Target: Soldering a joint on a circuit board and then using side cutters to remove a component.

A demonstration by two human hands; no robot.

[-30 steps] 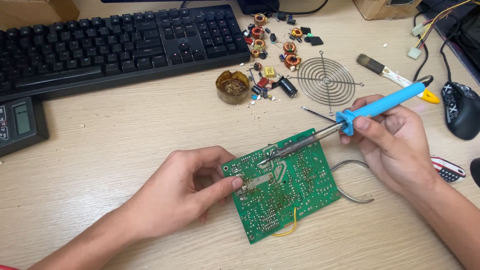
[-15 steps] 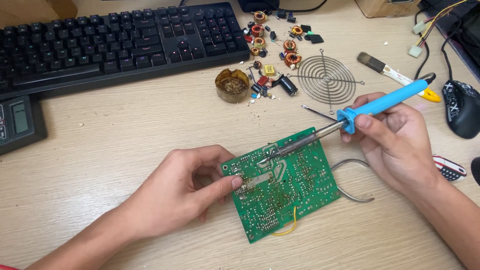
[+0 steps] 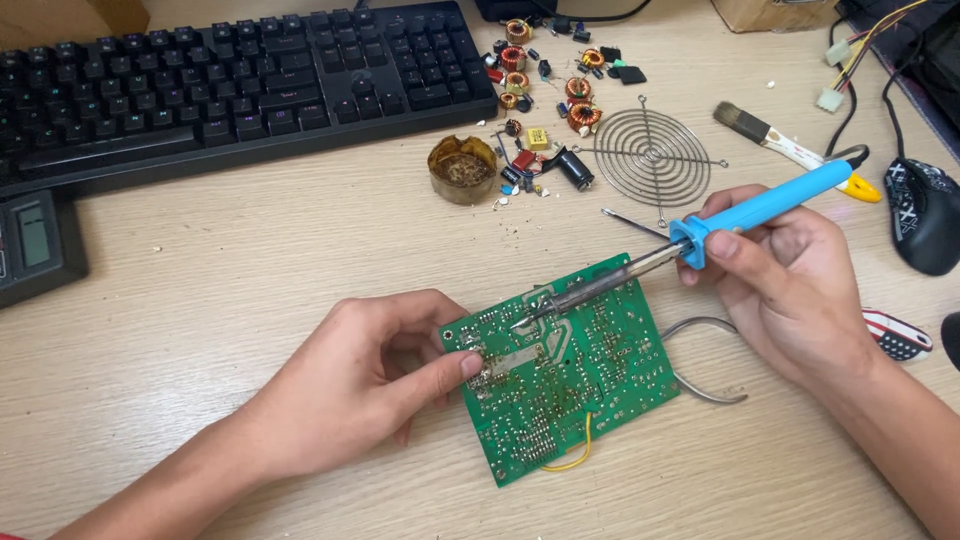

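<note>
Stiffness and lightness mark the green circuit board (image 3: 565, 375) lying solder-side up on the desk (image 3: 200, 290); the left hand (image 3: 375, 375) pinches its left edge, clear of the fragile joints. The right hand (image 3: 785, 275) grips the soldering iron (image 3: 690, 245) by its cool blue handle, tip touching the board.

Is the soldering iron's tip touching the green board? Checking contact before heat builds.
Yes, the soldering iron in the right hand rests its tip on the green circuit board.
</note>
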